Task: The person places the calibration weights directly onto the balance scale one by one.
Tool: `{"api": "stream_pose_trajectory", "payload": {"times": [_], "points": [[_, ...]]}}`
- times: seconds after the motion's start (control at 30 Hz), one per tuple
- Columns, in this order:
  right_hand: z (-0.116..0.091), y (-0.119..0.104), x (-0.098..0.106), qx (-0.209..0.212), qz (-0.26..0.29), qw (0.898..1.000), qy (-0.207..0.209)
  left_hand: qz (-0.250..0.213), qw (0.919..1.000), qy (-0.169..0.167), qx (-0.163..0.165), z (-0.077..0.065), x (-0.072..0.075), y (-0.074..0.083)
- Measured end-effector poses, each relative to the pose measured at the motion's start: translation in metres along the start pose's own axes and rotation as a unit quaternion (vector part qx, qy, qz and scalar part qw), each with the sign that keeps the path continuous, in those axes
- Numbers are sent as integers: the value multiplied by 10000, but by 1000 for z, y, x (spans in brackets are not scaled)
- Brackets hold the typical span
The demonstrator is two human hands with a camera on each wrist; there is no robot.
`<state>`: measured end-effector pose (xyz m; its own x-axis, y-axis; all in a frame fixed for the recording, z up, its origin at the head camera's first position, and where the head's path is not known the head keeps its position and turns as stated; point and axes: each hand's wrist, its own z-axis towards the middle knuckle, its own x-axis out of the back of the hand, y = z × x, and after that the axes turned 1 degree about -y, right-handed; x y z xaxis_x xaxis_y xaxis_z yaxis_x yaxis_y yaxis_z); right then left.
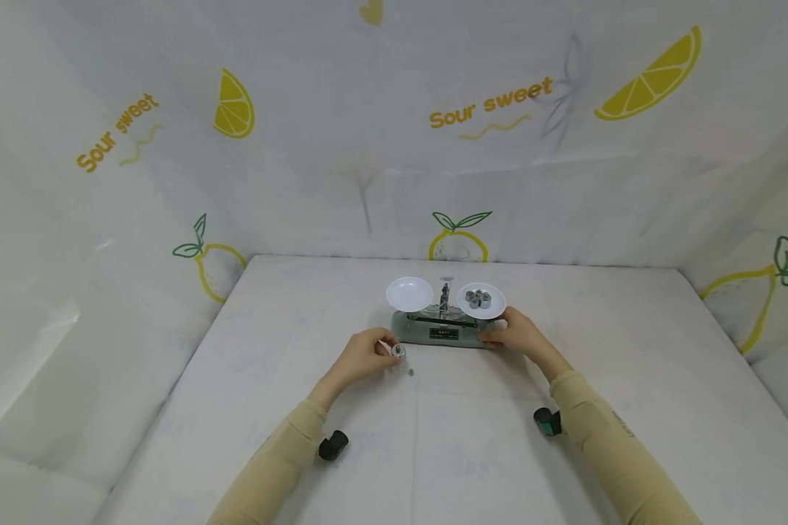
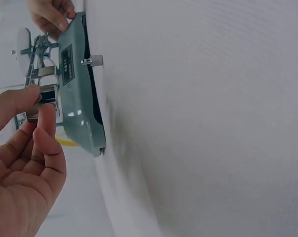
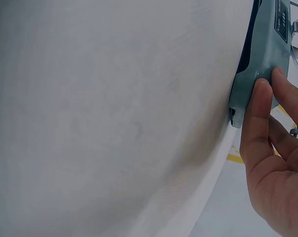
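A green balance scale (image 1: 403, 329) with two white pans stands on the table. My left hand (image 1: 366, 355), just in front of its left end, pinches a shiny metal weight (image 2: 48, 94) between thumb and fingertips. Below that hand a smaller metal weight (image 1: 411, 372) stands on the tabletop, close to the scale's front in the left wrist view. Several metal weights (image 1: 478, 300) sit together in the right pan (image 1: 496, 310), while the left pan (image 1: 409, 294) holds nothing. At the right end of the base, my right hand (image 1: 520, 337) grips the green housing with thumb and fingers.
A white cloth covers the table (image 1: 249, 350), with its far edge behind the scale. Lemon-printed white sheeting (image 1: 315, 175) hangs behind and at the sides. Black devices (image 1: 333, 445) are worn at both wrists.
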<state>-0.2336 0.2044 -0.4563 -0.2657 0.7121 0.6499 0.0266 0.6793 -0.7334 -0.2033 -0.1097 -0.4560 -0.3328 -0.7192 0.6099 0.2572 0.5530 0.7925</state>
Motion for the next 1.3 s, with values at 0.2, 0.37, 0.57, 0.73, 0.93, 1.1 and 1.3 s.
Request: {"api": "stream_pose_trajectory", "payload": {"times": [0.2,0.37,0.57,0.73,0.93,1.1,1.3], "points": [[0,0,0,55,-23,10000,61,105,9983,547,-160,1,10,15],[0,2,-1,26,-40,10000,36,-54,9971,713,-241,4,18,27],[2,5,-1,41,9,10000,21,-146,9950,926,-348,14,26,39],[2,5,0,49,78,10000,-6,-100,9934,1109,-292,29,30,47],[1,5,1,46,151,9999,52,11,9922,1247,-81,53,30,55],[2,6,-1,4,219,9998,14,-12,9919,1260,162,65,30,57],[2,6,0,-14,235,9997,19,-79,9917,1254,276,72,34,54]]}}
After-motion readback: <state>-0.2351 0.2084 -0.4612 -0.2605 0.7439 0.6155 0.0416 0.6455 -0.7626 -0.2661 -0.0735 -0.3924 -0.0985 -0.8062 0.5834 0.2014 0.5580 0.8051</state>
